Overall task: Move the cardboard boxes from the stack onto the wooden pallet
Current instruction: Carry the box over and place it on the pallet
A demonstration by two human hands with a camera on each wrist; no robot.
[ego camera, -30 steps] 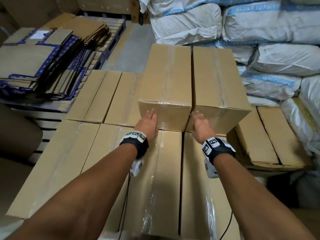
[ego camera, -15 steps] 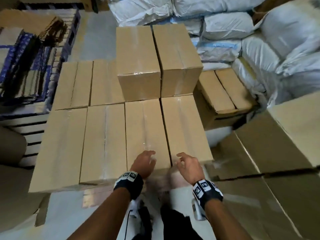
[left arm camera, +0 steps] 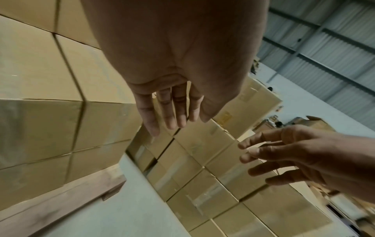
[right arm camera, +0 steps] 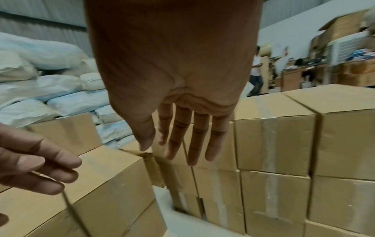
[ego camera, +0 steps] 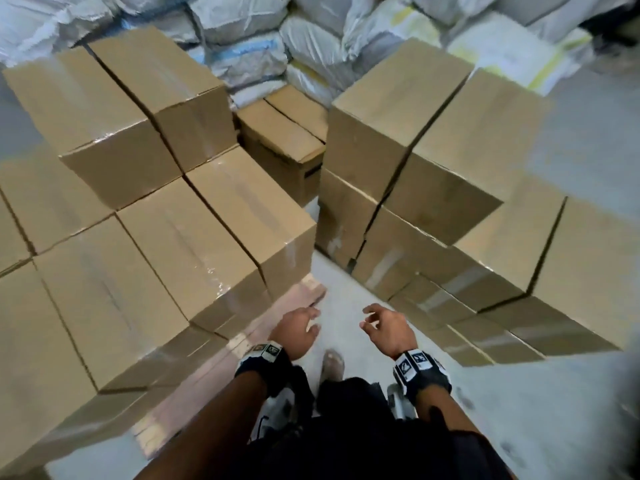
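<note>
With both your left hand (ego camera: 297, 330) and right hand (ego camera: 388, 330) empty and fingers loosely spread, reach right of the wooden pallet (ego camera: 242, 336) to the stack (ego camera: 433, 174), and grip its top box (ego camera: 398, 109) by opposite sides.

Pallet (ego camera: 304, 292) left of the left hand (ego camera: 294, 332) is mostly buried under boxes (ego camera: 180, 244); person (right arm camera: 256, 70) beyond the right hand is just blur.

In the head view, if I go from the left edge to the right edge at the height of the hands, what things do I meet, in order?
Boxes on the pallet → wooden pallet → left hand → bare floor → right hand → box stack.
</note>
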